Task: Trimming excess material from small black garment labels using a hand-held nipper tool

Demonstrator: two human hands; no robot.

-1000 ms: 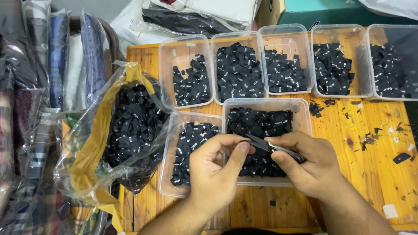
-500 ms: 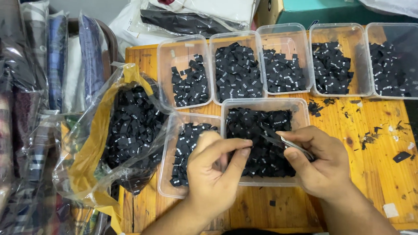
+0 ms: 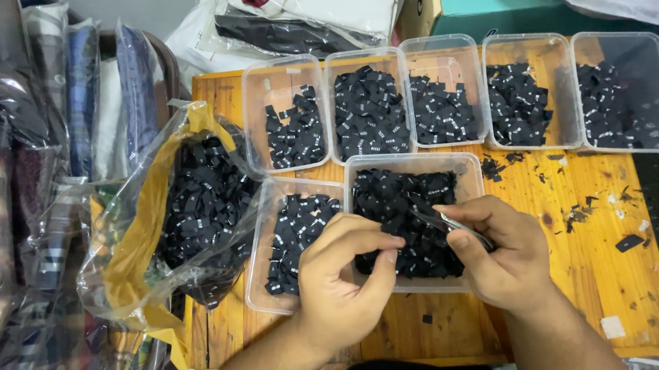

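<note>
Tweezers (image 3: 457,225) pinched in right hand (image 3: 504,253) grip, tips over tub of black labels (image 3: 412,213), left hand (image 3: 343,281) curled, hold unclear

Bare forearms, no sleeves (both hands ungloved)

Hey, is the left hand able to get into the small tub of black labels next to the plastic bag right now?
Probably yes: the left hand hovers right beside that small tub, which is open-topped with nothing covering it.
</note>
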